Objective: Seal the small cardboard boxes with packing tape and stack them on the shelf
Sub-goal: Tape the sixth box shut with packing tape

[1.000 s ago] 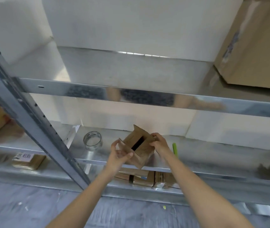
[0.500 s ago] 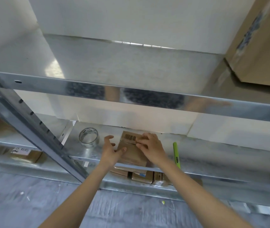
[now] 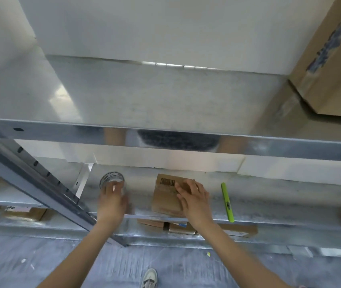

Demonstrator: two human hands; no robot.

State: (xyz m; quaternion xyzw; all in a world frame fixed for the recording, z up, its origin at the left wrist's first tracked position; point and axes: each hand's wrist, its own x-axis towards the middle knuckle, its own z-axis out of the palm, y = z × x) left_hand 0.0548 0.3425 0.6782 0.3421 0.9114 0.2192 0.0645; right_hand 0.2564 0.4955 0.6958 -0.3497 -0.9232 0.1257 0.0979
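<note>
A small brown cardboard box (image 3: 165, 197) with a barcode label lies flaps closed on the middle metal shelf (image 3: 269, 206). My right hand (image 3: 194, 197) presses flat on its top, fingers straight. To the left stands a clear packing tape roll (image 3: 111, 178). My left hand (image 3: 112, 201) is blurred and reaches up to the roll, its fingertips at the roll's near rim; I cannot tell whether it grips it.
A green utility knife (image 3: 227, 202) lies on the shelf right of the box. Flat cardboard pieces (image 3: 165, 225) sit on the lower shelf. A slanted metal upright (image 3: 41, 188) crosses on the left. A large carton (image 3: 335, 59) occupies the upper shelf at right.
The box was tipped with an open flap, then laid flat and closed. My left hand has left the box and moved left to the tape roll; my right hand stays on top.
</note>
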